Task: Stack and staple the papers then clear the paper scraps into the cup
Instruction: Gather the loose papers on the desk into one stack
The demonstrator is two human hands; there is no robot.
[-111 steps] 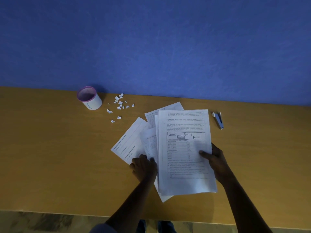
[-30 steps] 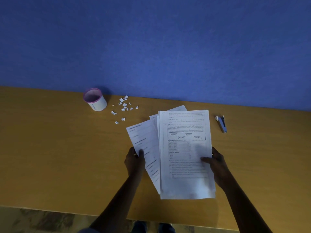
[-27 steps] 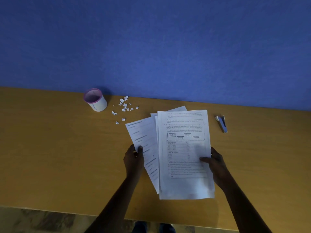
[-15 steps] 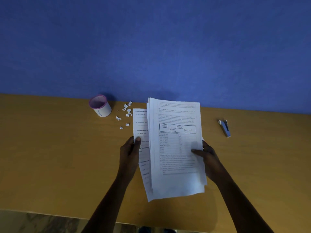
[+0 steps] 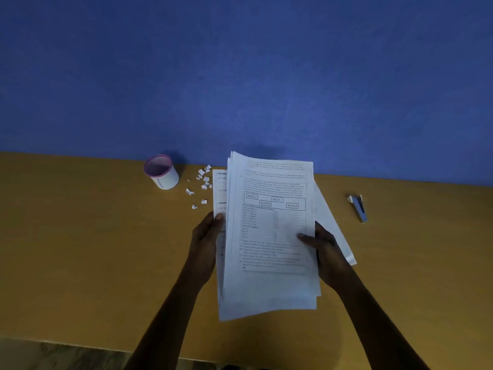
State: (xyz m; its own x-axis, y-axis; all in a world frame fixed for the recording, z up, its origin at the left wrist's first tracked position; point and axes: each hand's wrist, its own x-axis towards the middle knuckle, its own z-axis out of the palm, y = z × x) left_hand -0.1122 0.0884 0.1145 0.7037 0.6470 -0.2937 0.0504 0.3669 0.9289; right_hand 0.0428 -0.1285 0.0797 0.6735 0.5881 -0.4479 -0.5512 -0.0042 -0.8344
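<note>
Several printed white papers (image 5: 269, 236) are gathered into a loose pile, lifted off the table and tilted toward me. My left hand (image 5: 206, 231) grips the pile's left edge, thumb on top. My right hand (image 5: 322, 247) grips the right edge, thumb pressed on the top sheet. The sheets are not square; one sticks out at the right behind my hand, another at the left. A white cup with a pink rim (image 5: 161, 172) stands at the back left. Small white paper scraps (image 5: 201, 184) lie scattered between cup and papers. A blue stapler (image 5: 358, 208) lies to the right.
The wooden table (image 5: 80, 249) runs along a blue wall (image 5: 240, 76) at the back. Its front edge (image 5: 66, 340) is near the bottom of the view, with floor showing below.
The spread sheets were pulled together into one pile. Both hands lifted it off the table and raised it toward me, closing the fan of pages on the left.
</note>
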